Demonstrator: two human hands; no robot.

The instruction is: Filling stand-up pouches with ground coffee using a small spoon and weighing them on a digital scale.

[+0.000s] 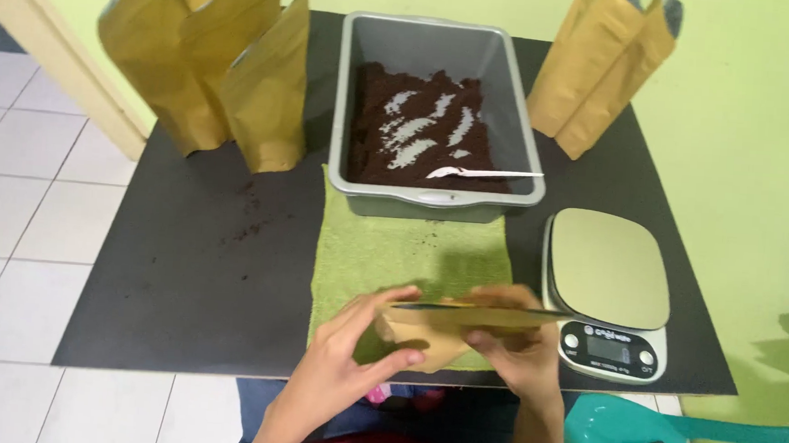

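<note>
We see a black table [181, 272] against a lime wall, a kitchen scale [609, 294] at right, just beside a green cloth [393, 249]. 5 tan pouches stand behind: 3 left [212, 64], 2 right [605, 66]. A grey tray [352, 91] holds dark grounds and a white spoon [479, 174]. The left hand [350, 356] and right hand [515, 343] together grip a tan pouch [462, 319] over the cloth.

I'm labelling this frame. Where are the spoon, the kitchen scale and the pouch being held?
white spoon [484, 173], head view, on its handle.
kitchen scale [609, 267], head view, on its weighing plate.
brown paper pouch [462, 317], head view, on its upper edge.
</note>
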